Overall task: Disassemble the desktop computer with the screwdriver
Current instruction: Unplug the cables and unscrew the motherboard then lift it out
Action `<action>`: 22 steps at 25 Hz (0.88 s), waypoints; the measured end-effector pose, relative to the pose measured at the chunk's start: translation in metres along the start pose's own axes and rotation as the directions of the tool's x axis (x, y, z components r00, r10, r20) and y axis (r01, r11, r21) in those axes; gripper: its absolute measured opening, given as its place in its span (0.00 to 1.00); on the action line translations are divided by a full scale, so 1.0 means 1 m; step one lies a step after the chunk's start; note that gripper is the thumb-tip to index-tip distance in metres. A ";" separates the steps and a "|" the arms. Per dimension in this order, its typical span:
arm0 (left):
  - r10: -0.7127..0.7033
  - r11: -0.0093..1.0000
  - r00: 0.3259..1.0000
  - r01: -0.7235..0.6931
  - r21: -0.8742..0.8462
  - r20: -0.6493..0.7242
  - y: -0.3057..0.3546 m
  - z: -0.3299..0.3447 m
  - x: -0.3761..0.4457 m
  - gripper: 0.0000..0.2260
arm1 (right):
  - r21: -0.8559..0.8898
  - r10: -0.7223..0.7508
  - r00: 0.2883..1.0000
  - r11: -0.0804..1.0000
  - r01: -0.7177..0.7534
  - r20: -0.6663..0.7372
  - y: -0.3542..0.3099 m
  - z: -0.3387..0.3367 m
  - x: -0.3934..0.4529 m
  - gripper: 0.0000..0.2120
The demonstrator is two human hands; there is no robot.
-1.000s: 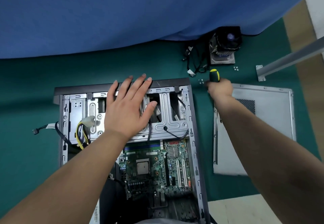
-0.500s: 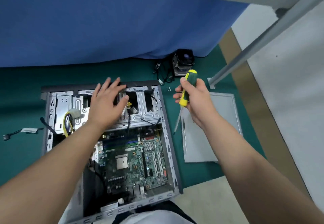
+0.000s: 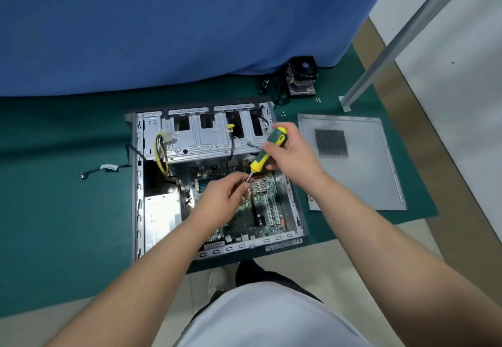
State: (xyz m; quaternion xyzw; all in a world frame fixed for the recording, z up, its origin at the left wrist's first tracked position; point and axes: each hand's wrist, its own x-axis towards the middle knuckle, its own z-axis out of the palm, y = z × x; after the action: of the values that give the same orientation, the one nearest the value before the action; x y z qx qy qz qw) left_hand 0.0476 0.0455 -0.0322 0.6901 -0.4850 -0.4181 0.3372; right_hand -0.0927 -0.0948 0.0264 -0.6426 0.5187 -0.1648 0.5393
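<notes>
Head view: blue cloth across the far side, hanging down to a green mat on the counter. At the centre of the mat, an open desktop computer case, lying on its side with the interior facing up. Inside, along the far end, a silver drive cage; at the near left, a grey power supply; at the right, a green motherboard, partly hidden by the hands. Just beside the case on the right, lying flat on the mat, a grey side panel with a perforated vent patch. At far right, a slanted metal frame leg, foot resting on the mat. Beyond the case, near the cloth edge, a CPU cooler with fan, well apart from the motherboard. Left of the case, a loose cable trailing across the mat. Yellow wires looping down beside the drive cage. Above the motherboard, right hand wrapped around the green-and-yellow handle of a screwdriver, tool tilted with shaft pointing down and left. Left hand curled, fingertips pinching the screwdriver shaft near its tip. Tiny screws scattered on the mat between the cooler and the side panel.
</notes>
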 end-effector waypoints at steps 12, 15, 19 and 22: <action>0.191 0.704 0.956 0.025 0.709 -0.223 -0.056 -0.054 -0.002 0.23 | -0.529 -0.248 0.958 0.798 0.288 0.148 0.019 -0.017 -0.035 0.16; 0.103 0.660 0.971 0.097 0.745 -0.217 -0.080 -0.061 -0.006 0.28 | -0.602 -0.241 0.948 0.732 0.319 0.209 0.036 -0.022 -0.041 0.16; 0.122 0.627 0.958 0.129 0.768 -0.261 -0.087 -0.056 -0.005 0.28 | -0.659 -0.247 0.930 0.657 0.367 0.271 0.061 -0.029 -0.045 0.17; 0.137 0.621 0.950 0.137 0.772 -0.279 -0.088 -0.056 -0.004 0.27 | -0.662 -0.250 0.919 0.637 0.394 0.306 0.078 -0.031 -0.048 0.18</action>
State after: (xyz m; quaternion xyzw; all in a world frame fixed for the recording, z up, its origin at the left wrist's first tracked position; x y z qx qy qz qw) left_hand 0.1320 0.0793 -0.0844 0.8244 -0.5588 -0.0506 0.0749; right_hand -0.1743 -0.0611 -0.0135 -0.8949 0.3654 0.0153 0.2557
